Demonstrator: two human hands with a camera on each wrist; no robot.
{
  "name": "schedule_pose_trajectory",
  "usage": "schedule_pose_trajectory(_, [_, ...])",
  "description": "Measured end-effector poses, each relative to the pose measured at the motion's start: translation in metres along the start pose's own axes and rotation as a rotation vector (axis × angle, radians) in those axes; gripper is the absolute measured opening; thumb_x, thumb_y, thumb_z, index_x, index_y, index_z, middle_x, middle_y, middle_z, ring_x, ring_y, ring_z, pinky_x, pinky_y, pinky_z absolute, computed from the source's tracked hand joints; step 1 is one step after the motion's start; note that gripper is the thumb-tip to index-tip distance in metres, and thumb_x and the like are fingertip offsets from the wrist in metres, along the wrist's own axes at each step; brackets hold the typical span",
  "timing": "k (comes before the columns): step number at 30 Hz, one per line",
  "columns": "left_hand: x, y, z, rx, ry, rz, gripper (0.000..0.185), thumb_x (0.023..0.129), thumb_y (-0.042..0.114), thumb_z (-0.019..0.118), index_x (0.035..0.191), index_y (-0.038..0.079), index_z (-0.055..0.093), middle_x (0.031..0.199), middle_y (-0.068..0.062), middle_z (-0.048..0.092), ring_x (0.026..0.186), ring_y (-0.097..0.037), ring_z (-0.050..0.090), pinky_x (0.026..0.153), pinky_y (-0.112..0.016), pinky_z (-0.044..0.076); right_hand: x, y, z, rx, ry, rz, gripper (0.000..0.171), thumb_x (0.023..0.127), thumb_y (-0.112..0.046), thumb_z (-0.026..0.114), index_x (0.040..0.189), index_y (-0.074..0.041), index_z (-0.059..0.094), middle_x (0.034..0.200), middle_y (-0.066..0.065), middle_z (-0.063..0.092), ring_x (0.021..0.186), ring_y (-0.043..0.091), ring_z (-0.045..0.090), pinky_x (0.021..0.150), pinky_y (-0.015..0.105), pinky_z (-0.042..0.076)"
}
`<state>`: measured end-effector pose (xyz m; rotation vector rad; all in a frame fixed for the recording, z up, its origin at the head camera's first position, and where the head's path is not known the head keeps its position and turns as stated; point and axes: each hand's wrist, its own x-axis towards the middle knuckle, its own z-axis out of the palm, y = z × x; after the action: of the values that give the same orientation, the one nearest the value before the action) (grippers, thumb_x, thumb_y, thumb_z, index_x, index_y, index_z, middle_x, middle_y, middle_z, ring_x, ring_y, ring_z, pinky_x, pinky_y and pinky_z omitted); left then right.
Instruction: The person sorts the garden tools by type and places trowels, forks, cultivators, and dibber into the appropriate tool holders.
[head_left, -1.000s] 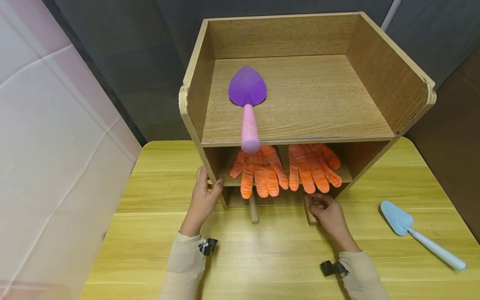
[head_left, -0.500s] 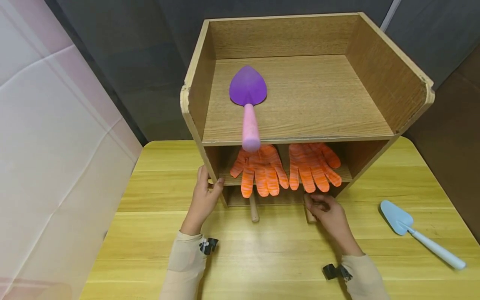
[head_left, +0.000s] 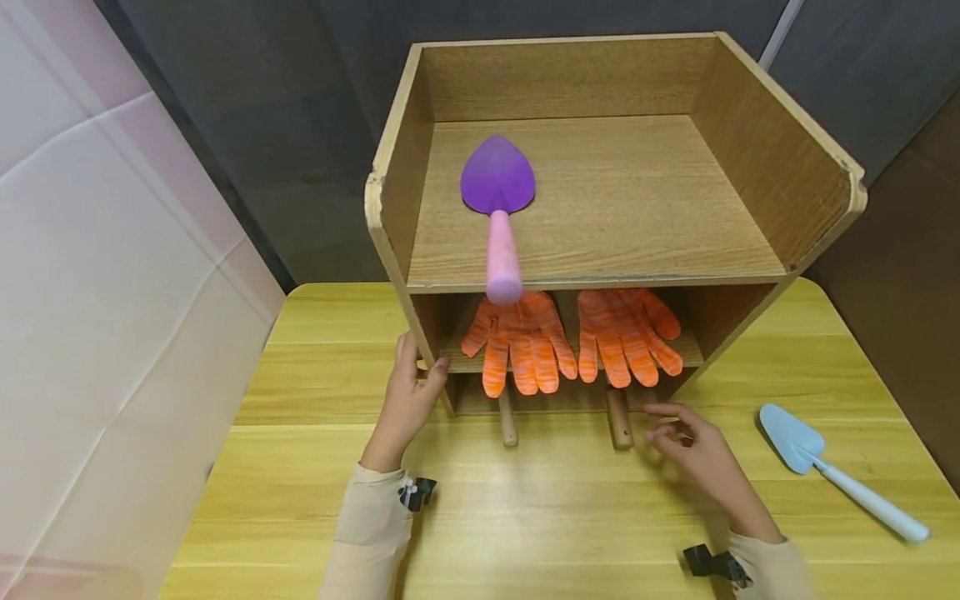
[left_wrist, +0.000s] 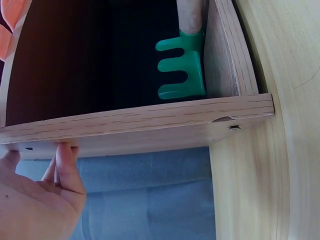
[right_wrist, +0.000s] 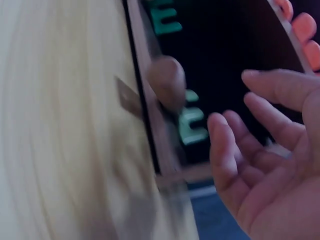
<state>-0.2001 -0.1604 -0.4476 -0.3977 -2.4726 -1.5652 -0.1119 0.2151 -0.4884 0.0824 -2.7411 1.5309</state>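
Note:
My left hand [head_left: 405, 400] is at the left side panel of the wooden shelf unit [head_left: 600, 192]; in the left wrist view its fingertips touch the panel's outer face. My right hand [head_left: 697, 446], fingers loosely bent and holding nothing, is just right of the wooden handle [head_left: 619, 421] that sticks out of the bottom compartment. Another wooden handle [head_left: 507, 421] sticks out further left. The left wrist view shows a green hand rake [left_wrist: 187, 67] in that compartment; two green toothed heads, one of them [right_wrist: 192, 127] nearer, appear blurred in the right wrist view.
A purple trowel [head_left: 498, 179] with a pink handle lies on the top shelf, handle over the front edge. Two orange gloves [head_left: 525, 342] lie on the middle shelf, fingers hanging over its edge. A light blue trowel [head_left: 840, 471] lies at the right on the wooden table [head_left: 510, 533].
My right hand has let go of the right wooden handle and moved right, away from it. The left hand stays at the side panel.

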Motion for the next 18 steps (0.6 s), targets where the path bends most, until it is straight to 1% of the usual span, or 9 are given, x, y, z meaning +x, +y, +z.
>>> schedule_pose_trajectory(2, [0.0, 0.0, 0.0, 0.001, 0.004, 0.005, 0.049, 0.091, 0.013, 0.05, 0.139, 0.011, 0.037, 0.125, -0.016, 0.041, 0.099, -0.024, 0.049, 0.081, -0.035, 0.044, -0.004, 0.002, -0.008, 0.012, -0.019, -0.03, 0.036, 0.093, -0.009, 0.061, 0.127, -0.002, 0.056, 0.116, 0.001, 0.064, 0.087, -0.005, 0.059, 0.072, 0.021, 0.051])
schedule_pose_trajectory(4, [0.001, -0.001, 0.0, 0.003, 0.007, 0.011, 0.049, 0.092, 0.012, 0.05, 0.139, 0.01, 0.038, 0.124, -0.016, 0.041, 0.099, -0.024, 0.049, 0.08, -0.035, 0.044, -0.009, 0.005, -0.017, 0.039, -0.041, -0.061, 0.038, 0.093, -0.007, 0.06, 0.129, 0.003, 0.053, 0.113, -0.013, 0.062, 0.088, -0.004, 0.06, 0.071, 0.022, 0.051])
schedule_pose_trajectory(6, [0.001, -0.002, 0.0, 0.005, 0.007, 0.014, 0.049, 0.092, 0.012, 0.05, 0.139, 0.01, 0.038, 0.124, -0.016, 0.041, 0.099, -0.024, 0.049, 0.081, -0.035, 0.044, -0.012, 0.008, -0.026, 0.052, -0.058, -0.097, 0.039, 0.093, -0.003, 0.059, 0.129, 0.007, 0.051, 0.109, -0.022, 0.058, 0.087, -0.003, 0.061, 0.07, 0.022, 0.051])
schedule_pose_trajectory(8, [0.001, -0.003, 0.0, 0.005, 0.007, 0.014, 0.049, 0.092, 0.013, 0.05, 0.139, 0.011, 0.038, 0.124, -0.016, 0.042, 0.099, -0.024, 0.049, 0.081, -0.035, 0.044, -0.016, 0.012, -0.035, 0.041, -0.061, -0.121, 0.038, 0.092, -0.001, 0.059, 0.128, 0.008, 0.051, 0.107, -0.023, 0.058, 0.087, -0.003, 0.06, 0.069, 0.021, 0.05])
schedule_pose_trajectory(11, [0.001, -0.002, 0.0, 0.006, 0.003, 0.012, 0.049, 0.093, 0.013, 0.049, 0.14, 0.011, 0.037, 0.125, -0.015, 0.041, 0.101, -0.025, 0.05, 0.081, -0.035, 0.044, -0.021, 0.02, -0.05, -0.005, -0.046, -0.128, 0.035, 0.092, -0.001, 0.059, 0.126, 0.007, 0.053, 0.104, -0.019, 0.061, 0.087, -0.003, 0.059, 0.069, 0.02, 0.049])
schedule_pose_trajectory(15, [0.0, 0.0, 0.0, 0.006, -0.003, 0.006, 0.05, 0.093, 0.013, 0.048, 0.141, 0.012, 0.036, 0.128, -0.015, 0.041, 0.103, -0.025, 0.05, 0.082, -0.036, 0.045, -0.029, 0.031, -0.069, -0.052, -0.004, -0.119, 0.03, 0.093, 0.0, 0.058, 0.122, 0.006, 0.056, 0.096, -0.013, 0.064, 0.085, -0.003, 0.059, 0.069, 0.017, 0.048])
schedule_pose_trajectory(18, [0.0, 0.0, 0.0, 0.006, -0.005, 0.005, 0.05, 0.093, 0.013, 0.048, 0.141, 0.011, 0.036, 0.127, -0.015, 0.04, 0.103, -0.026, 0.05, 0.082, -0.037, 0.045, -0.037, 0.039, -0.082, -0.061, 0.039, -0.088, 0.029, 0.093, 0.001, 0.057, 0.122, 0.002, 0.058, 0.094, -0.013, 0.063, 0.085, -0.003, 0.059, 0.069, 0.015, 0.048])
